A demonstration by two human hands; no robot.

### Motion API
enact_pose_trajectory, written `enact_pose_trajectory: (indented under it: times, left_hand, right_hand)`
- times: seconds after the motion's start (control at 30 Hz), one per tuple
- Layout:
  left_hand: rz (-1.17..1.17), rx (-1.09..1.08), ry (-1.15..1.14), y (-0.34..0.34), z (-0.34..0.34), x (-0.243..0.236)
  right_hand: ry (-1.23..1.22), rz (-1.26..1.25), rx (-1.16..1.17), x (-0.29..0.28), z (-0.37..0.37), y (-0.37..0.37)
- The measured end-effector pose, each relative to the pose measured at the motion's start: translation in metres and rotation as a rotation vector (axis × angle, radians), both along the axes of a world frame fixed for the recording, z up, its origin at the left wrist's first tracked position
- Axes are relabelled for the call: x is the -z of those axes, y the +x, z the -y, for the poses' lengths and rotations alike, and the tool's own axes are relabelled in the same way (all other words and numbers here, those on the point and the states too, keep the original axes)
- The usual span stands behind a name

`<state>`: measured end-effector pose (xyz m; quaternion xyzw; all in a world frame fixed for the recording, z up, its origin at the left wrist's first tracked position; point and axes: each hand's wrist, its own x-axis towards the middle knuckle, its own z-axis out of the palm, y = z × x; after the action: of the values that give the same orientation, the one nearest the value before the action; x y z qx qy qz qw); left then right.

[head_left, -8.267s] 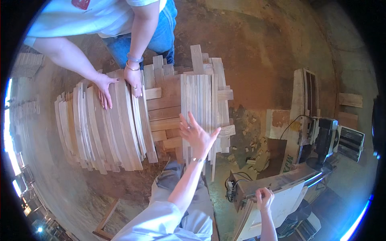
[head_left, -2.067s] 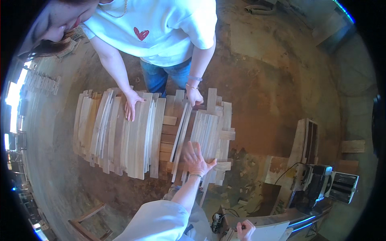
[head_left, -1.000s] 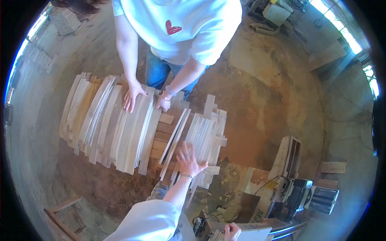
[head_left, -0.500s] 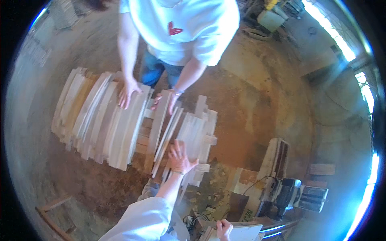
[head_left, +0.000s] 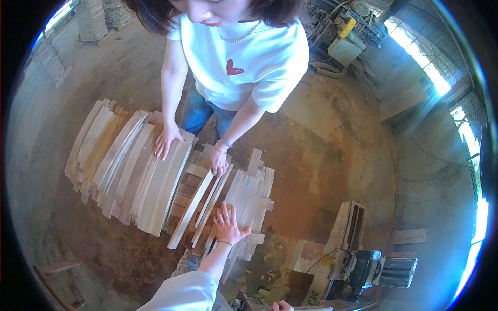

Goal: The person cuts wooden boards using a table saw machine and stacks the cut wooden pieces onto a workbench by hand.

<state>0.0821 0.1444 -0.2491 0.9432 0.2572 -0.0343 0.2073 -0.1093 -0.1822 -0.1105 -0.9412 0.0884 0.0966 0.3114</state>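
My left hand (head_left: 230,229) lies with its fingers spread on the right-hand pile of pale wooden strips (head_left: 248,189), gripping none of them. My right hand (head_left: 282,306) is cut off by the lower edge; its curled knuckles show beside a pale board (head_left: 317,309), and what is in its fingers is hidden. Opposite me, a co-worker's hand (head_left: 219,161) is at the far end of a loose wooden strip (head_left: 191,209), which slants toward me. The co-worker's other hand (head_left: 168,140) rests on the wider left-hand row of boards (head_left: 136,171).
Crosswise slats (head_left: 182,199) show in the gap between the two piles. A motorised machine (head_left: 363,269) stands at lower right, with wood scraps (head_left: 270,269) on the floor beside it. A wooden frame (head_left: 57,282) is at lower left. More machinery (head_left: 347,44) stands at far right.
The view has tilted up, so the piles sit lower and my right hand is mostly out of sight. The co-worker's loose strip has come toward me, slanting more. My left hand stays on the pile.
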Motion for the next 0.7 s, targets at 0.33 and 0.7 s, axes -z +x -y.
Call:
enact_pose_trajectory:
  times: [0.33,0.7]
  left_hand:
    - [0.071,0.011,0.019,0.009,0.004,-0.005]
    - [0.035,0.02,0.004,0.011,0.004,-0.005]
  right_hand:
    - [0.001,-0.112,-0.007,0.004,0.011,0.011]
    - [-0.063,0.02,-0.11,0.009,0.012,0.012]
